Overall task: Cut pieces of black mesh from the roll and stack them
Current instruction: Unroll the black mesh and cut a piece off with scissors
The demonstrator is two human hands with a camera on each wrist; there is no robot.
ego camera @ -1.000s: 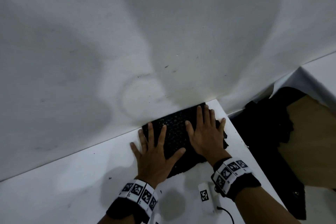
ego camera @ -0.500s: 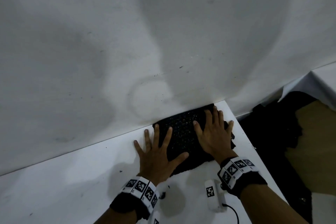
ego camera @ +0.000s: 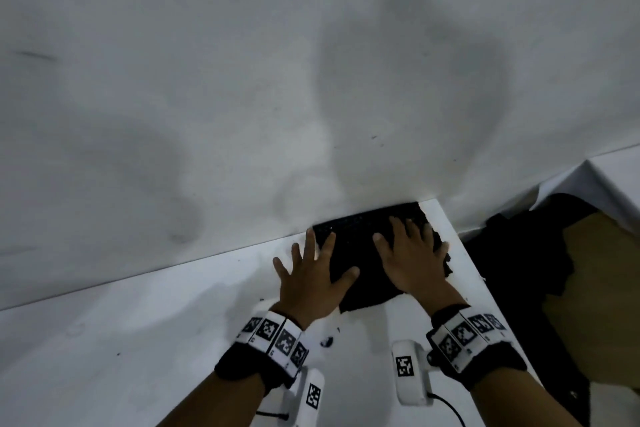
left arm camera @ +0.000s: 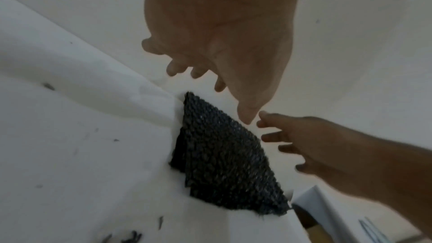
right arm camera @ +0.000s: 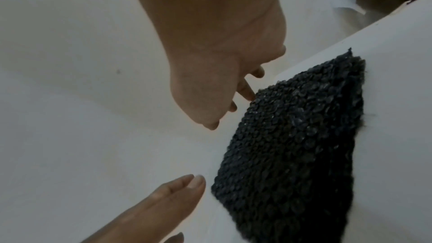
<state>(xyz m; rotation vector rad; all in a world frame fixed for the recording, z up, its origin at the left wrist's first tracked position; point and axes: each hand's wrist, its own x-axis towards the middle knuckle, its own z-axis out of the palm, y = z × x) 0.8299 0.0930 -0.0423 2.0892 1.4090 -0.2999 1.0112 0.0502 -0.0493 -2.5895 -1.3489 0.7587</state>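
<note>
Both hands, left (ego camera: 313, 282) and right (ego camera: 412, 260), fingers spread flat, gripping nothing, over mesh (ego camera: 360, 243) on white table (ego camera: 138, 340) against white wall (ego camera: 242, 80).

No words or numbers can be read; the wrist bands (ego camera: 277, 338) and camera units (ego camera: 405, 366) bear only black-and-white square code markers.

Each bare forearm wears a black wrist cuff (ego camera: 478, 366) ringed with white fiducial-tag blocks (ego camera: 277, 340), beside a white tagged camera (ego camera: 410, 373) trailing a black cable (ego camera: 450, 411).
</note>
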